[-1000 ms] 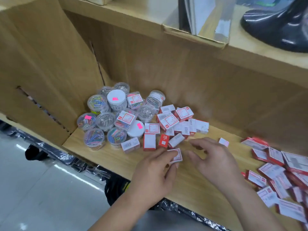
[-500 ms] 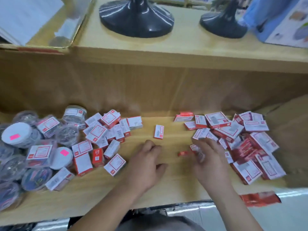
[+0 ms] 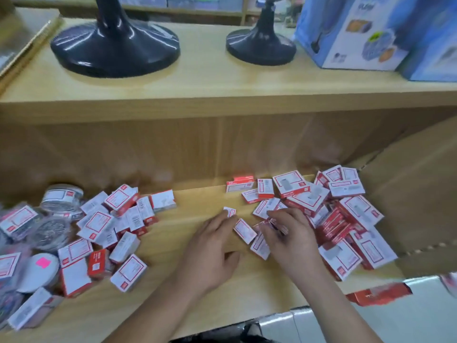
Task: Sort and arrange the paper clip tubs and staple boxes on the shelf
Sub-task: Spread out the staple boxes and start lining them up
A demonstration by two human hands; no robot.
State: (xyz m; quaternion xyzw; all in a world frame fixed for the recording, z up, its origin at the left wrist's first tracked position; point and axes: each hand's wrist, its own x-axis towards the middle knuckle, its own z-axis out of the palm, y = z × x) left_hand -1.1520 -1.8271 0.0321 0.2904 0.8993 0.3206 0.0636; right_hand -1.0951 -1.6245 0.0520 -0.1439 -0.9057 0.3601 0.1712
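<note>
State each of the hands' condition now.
Left hand: open, fingers straight over the shelf.
Right hand: curled over staple boxes; grip cannot be told.

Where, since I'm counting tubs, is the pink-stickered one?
Head view, far left: the pink-stickered tub sits directly left of a white-faced staple box.

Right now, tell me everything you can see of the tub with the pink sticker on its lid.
The tub sits at the lower left of the shelf, in a heap with staple boxes. Mostly its round white lid shows, seemingly plastic, with a bright pink sticker near its upper edge. Staple boxes touch its right side; its body is mostly hidden.
</note>
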